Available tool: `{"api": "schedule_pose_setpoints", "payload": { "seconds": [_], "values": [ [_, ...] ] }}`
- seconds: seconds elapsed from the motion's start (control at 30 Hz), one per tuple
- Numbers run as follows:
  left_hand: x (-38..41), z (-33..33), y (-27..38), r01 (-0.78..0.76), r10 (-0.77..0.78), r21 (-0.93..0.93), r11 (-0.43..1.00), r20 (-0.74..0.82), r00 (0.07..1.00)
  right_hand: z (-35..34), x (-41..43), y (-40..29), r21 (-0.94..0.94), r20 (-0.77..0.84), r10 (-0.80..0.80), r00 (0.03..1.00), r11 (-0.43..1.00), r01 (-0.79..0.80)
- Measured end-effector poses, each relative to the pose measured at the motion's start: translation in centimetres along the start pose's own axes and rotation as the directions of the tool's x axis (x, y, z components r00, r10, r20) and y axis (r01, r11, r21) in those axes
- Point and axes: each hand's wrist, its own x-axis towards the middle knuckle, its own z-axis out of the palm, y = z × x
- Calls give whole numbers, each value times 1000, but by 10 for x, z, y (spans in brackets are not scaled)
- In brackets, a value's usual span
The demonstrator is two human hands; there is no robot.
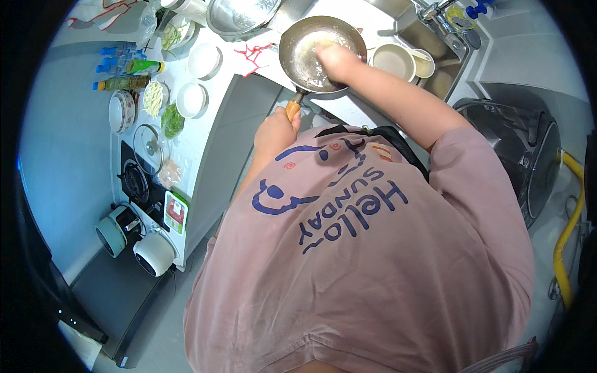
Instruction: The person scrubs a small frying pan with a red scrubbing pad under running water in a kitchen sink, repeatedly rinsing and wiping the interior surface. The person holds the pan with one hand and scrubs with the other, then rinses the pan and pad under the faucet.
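Observation:
My left hand [276, 131] grips the wooden handle [293, 111] of a metal wok [298, 51], which is tilted by the edge of the white counter. Inside the wok is my right hand [336, 61], its fingers down near the wet, shiny inner surface. The fingertips are blurred, and whether they hold anything cannot be made out. Right of the wok stand a pale round bowl [394, 62] and a smaller cup with a handle [425, 64]. A red-and-white cloth [254, 58] lies at the wok's left.
A steel sink [431, 39] with a faucet [436, 11] is at upper right, a large metal basin [242, 16] at the top. Along the left counter [205, 119] are white bowls [190, 100], bottles [122, 83], leafy greens [172, 122], a glass lid [148, 148] and a gas stove [135, 179].

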Motion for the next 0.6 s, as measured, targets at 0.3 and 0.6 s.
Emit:
{"api": "schedule_pose_setpoints", "payload": {
  "seconds": [0.3, 0.6],
  "values": [
    [1, 5, -8, 15, -15, 16, 1000, 5, 1000, 2, 5, -6, 32, 46, 2, 999, 999, -4],
    [0, 8, -11, 19, -19, -6, 1000, 3, 1000, -6, 3, -8, 195, 77, 94, 993, 975, -107]
  ]
}}
